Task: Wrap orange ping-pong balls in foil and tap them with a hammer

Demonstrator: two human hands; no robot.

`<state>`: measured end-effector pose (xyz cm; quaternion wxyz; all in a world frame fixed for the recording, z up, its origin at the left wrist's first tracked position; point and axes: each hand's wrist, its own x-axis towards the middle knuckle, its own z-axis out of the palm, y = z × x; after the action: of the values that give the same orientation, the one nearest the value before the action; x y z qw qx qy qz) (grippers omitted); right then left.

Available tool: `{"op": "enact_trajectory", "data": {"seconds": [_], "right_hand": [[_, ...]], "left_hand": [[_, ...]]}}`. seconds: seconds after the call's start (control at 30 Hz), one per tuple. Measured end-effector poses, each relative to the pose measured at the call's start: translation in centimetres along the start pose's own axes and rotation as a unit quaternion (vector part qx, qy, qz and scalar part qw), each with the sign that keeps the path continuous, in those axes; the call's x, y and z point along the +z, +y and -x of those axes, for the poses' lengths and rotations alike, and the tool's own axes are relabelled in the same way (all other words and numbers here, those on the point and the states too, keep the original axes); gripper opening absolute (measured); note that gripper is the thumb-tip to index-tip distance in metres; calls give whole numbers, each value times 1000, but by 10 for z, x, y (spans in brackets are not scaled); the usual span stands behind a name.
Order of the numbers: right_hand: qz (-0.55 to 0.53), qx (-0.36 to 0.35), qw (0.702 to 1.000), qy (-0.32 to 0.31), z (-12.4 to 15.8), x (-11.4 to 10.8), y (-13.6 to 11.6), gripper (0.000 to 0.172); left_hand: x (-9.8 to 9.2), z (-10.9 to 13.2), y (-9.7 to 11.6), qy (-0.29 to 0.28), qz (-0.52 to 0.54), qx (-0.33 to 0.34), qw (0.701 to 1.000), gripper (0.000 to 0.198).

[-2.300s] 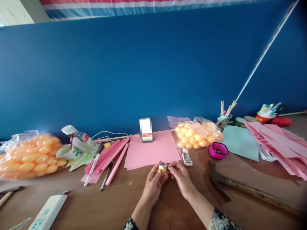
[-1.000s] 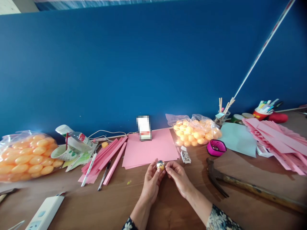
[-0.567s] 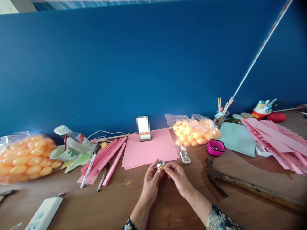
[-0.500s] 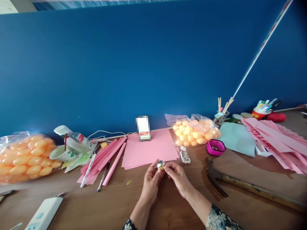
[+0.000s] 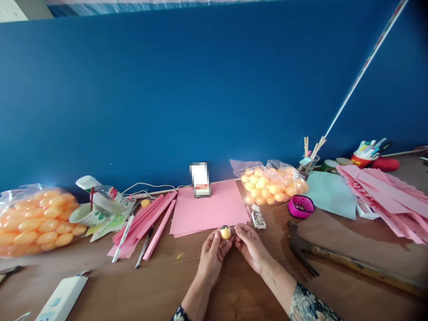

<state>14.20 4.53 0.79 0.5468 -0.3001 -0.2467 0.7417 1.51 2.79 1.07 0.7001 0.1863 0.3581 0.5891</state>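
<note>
My left hand (image 5: 211,255) pinches a small orange ball (image 5: 225,232) with a shiny silver cap on its top left. My right hand (image 5: 250,246) is just right of the ball, its thumb and forefinger pressed together at the ball's edge; whether something tiny sits between them I cannot make out. Both hands hover over the wooden table (image 5: 160,285), just in front of a stack of pink paper sheets (image 5: 209,207).
Two clear bags of orange balls lie at the left (image 5: 33,218) and at the back right (image 5: 272,185). A hammer (image 5: 334,258) lies right of my hands. A pink dish (image 5: 301,207), a small box of pins (image 5: 259,218), pink paper strips (image 5: 147,223), pens and a power strip (image 5: 60,298) lie around.
The ball has turned in my fingers: its orange side faces me where the silver cap faced me before. Both hands have sunk slightly toward me.
</note>
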Motion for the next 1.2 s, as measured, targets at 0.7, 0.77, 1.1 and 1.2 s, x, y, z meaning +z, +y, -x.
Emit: {"op": "enact_trajectory", "data": {"seconds": [0.7, 0.77, 1.1, 1.2], "right_hand": [[-17, 17, 1000, 5, -1, -1, -1, 13], [-17, 18, 1000, 5, -1, 0, -1, 13], [20, 3, 1000, 5, 1, 1, 0, 13], [55, -11, 998, 9, 2, 2, 1, 14]], "left_hand": [[-2, -1, 1, 14, 31, -24, 999, 37], [-2, -1, 0, 11, 32, -24, 999, 37], [-2, -1, 1, 2, 40, -29, 999, 36], [-2, -1, 2, -2, 43, -28, 999, 36]]}}
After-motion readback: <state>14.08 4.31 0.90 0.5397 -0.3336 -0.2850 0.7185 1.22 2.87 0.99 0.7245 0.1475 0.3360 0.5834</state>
